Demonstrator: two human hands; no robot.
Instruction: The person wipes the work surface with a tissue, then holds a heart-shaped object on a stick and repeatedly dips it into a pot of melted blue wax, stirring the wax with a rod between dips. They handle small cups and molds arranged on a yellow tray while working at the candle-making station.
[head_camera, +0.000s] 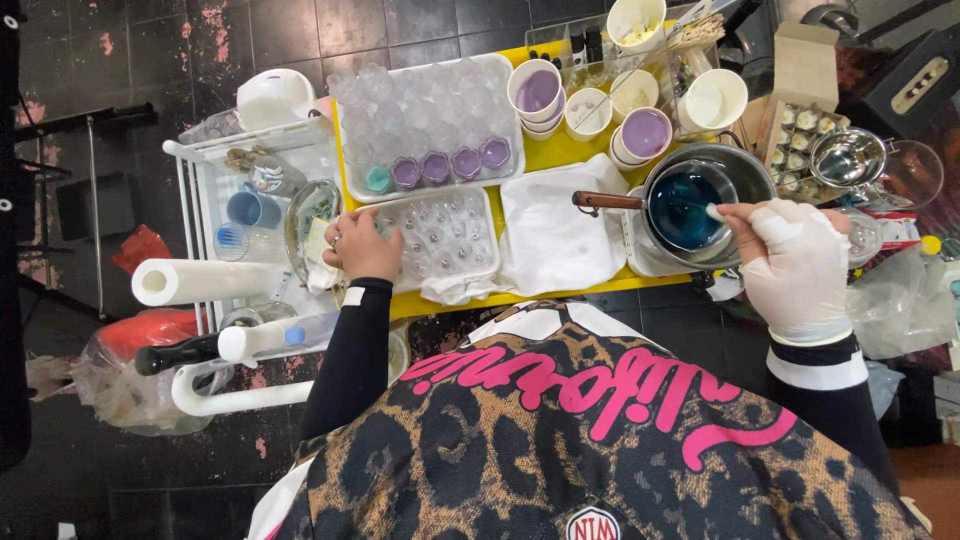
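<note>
My right hand (790, 262), in a white glove, holds a thin white stirrer (713, 212) dipped into a small pot of blue liquid (685, 205) that sits inside a larger metal pot (755, 172). The small pot's wooden handle (607, 201) points left. My bare left hand (362, 245) rests curled on the left edge of a clear tray of small empty cups (445, 238) on the yellow table (560, 155). Whether it grips anything is hidden. Behind that tray, a bigger clear tray (425, 115) holds several purple filled cups and one teal.
White cloths (560, 240) lie between tray and pots. Paper cups (645, 135) with purple and white contents stand at the table's back. A white cart (200, 220) on the left carries a paper roll (205, 281), a bottle and jars. A cardboard box and metal bowl (848, 157) are at right.
</note>
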